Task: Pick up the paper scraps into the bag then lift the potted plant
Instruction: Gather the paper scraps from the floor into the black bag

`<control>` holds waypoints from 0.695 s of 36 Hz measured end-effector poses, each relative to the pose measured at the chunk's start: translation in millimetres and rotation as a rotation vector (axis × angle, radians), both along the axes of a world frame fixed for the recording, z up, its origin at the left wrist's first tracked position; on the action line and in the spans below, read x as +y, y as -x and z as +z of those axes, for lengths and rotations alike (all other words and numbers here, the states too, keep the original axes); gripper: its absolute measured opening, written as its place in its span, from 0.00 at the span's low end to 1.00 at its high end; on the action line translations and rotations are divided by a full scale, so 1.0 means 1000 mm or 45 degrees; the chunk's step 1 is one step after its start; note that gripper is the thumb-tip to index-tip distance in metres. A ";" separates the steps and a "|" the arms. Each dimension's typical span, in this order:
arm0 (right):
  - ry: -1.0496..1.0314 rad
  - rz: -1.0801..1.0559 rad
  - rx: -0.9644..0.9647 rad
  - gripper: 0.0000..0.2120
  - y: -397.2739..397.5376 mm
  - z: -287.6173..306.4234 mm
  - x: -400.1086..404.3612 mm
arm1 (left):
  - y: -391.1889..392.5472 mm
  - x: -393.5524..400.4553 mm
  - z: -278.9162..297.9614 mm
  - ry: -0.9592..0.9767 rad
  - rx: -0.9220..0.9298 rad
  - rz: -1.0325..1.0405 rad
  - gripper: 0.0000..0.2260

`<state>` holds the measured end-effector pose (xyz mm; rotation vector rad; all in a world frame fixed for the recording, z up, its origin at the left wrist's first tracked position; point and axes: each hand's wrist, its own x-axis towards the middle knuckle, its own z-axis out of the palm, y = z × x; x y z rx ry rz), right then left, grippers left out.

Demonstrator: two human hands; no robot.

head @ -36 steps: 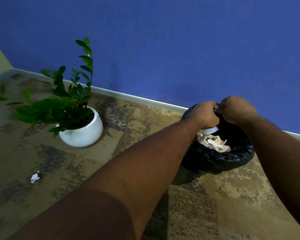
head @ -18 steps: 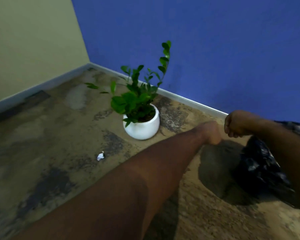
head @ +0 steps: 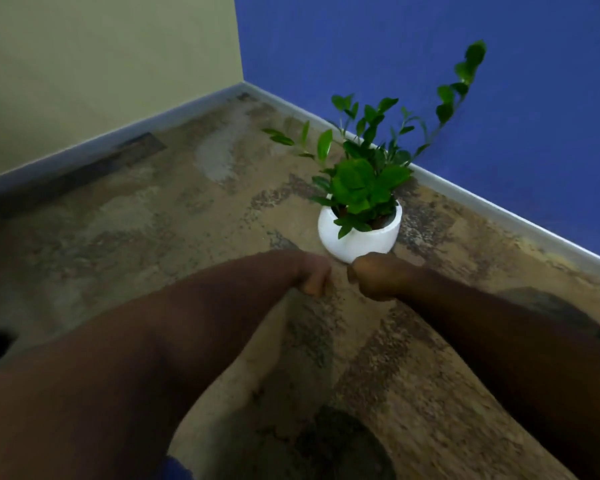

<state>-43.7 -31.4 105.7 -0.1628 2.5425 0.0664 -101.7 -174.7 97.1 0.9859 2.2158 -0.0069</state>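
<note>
Left hand (head: pixel 312 277) and right hand (head: pixel 369 277) curled into loose fists, empty, side by side, apart. White potted plant (head: pixel 359 233) upright on mottled floor (head: pixel 153 220), just beyond both fists, untouched. Bag not identifiable.

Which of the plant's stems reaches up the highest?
The long thin stem on the right of the potted plant, arching up against the blue wall. The other stems stay short and bunched close above the white pot.
</note>
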 end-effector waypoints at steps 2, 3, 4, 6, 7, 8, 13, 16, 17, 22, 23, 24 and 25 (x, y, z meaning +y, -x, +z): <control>0.064 0.029 0.017 0.14 0.008 -0.009 -0.011 | 0.013 -0.027 -0.007 0.060 -0.015 0.065 0.16; 0.083 0.038 0.024 0.14 0.012 -0.014 -0.017 | 0.020 -0.038 -0.010 0.051 -0.004 0.073 0.15; 0.081 0.047 0.035 0.13 0.017 -0.019 -0.022 | 0.027 -0.048 -0.013 0.052 -0.004 0.100 0.14; 0.106 0.033 0.067 0.13 0.024 -0.031 -0.033 | 0.041 -0.068 -0.021 0.044 0.075 0.165 0.14; 0.131 0.015 0.091 0.14 0.027 -0.036 -0.039 | 0.049 -0.079 -0.028 0.024 0.126 0.216 0.14; 0.156 -0.004 0.110 0.14 0.030 -0.041 -0.046 | 0.055 -0.089 -0.035 0.010 0.175 0.256 0.12; 0.304 -0.209 0.122 0.09 0.037 -0.077 -0.088 | 0.070 -0.124 -0.066 -0.102 0.229 0.484 0.11; 0.495 -0.454 0.113 0.11 0.036 -0.104 -0.114 | 0.078 -0.128 -0.081 -0.185 0.191 0.576 0.11; 0.563 -0.522 0.127 0.13 0.036 -0.112 -0.123 | 0.079 -0.128 -0.084 -0.203 0.172 0.588 0.11; 0.645 -0.752 0.332 0.24 0.040 -0.143 -0.161 | 0.080 -0.122 -0.103 -0.289 0.134 0.521 0.11; 0.627 -0.778 0.331 0.26 0.042 -0.148 -0.166 | 0.080 -0.120 -0.107 -0.288 0.135 0.505 0.10; 0.611 -0.785 0.341 0.28 0.044 -0.152 -0.169 | 0.080 -0.119 -0.110 -0.284 0.142 0.492 0.10; 0.595 -0.783 0.364 0.29 0.045 -0.156 -0.172 | 0.081 -0.117 -0.114 -0.285 0.158 0.484 0.09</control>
